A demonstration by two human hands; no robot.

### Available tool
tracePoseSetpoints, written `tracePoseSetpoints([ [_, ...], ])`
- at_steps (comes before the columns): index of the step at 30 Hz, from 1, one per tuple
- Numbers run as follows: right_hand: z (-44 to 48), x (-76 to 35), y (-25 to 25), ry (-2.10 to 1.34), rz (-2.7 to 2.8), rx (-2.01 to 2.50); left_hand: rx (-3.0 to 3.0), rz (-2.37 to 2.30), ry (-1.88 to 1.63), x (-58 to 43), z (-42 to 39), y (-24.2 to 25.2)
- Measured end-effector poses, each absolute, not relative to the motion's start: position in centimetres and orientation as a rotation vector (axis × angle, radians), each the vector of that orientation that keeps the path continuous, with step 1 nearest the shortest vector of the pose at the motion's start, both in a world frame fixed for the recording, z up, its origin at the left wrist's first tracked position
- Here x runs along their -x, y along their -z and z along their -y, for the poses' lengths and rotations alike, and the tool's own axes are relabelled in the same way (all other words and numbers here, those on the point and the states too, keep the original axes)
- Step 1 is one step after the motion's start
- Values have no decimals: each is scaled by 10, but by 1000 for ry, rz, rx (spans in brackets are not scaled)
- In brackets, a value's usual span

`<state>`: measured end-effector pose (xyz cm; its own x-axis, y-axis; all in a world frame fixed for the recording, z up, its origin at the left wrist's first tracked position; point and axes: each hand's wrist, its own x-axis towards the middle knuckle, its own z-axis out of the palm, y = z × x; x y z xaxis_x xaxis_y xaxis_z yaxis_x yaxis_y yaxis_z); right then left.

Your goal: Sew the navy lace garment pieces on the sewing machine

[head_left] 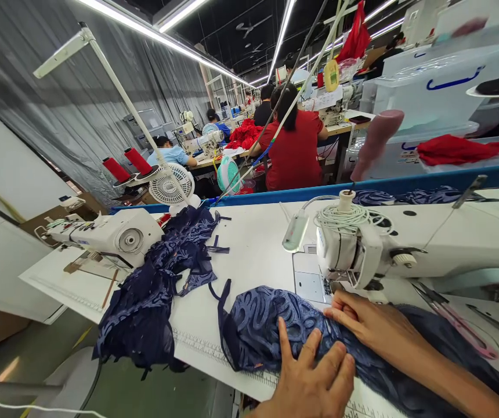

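A navy lace garment piece (258, 325) lies on the white sewing table (253, 249) in front of me. My left hand (310, 377) rests flat on its near edge, fingers spread. My right hand (362, 322) presses the fabric down just below the needle area of the white sewing machine (362, 249), fingertips close to the presser foot. Neither hand grips the fabric; both lie on top of it.
A heap of navy lace pieces (162, 284) hangs over the table's left front edge. A second small machine (110, 232) sits at far left, with red thread cones (127, 165) and a fan (169, 186) behind. Pink-handled scissors (462, 325) lie at right. Other people sew at benches beyond.
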<state>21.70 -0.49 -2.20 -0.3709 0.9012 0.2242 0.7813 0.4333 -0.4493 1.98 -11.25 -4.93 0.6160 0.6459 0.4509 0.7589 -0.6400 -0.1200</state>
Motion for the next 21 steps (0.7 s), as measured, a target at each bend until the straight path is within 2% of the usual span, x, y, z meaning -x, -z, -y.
tracePoseSetpoints([
  [8, 27, -243, 26, -2, 2313, 850, 2752, 1353, 650, -18, 86, -1],
  [14, 25, -238, 18, 199, 2327, 698, 2655, 1277, 574, -22, 65, 10],
  [21, 30, -234, 10, 347, 2284, 732, 2478, 1099, 553, -22, 65, 19],
])
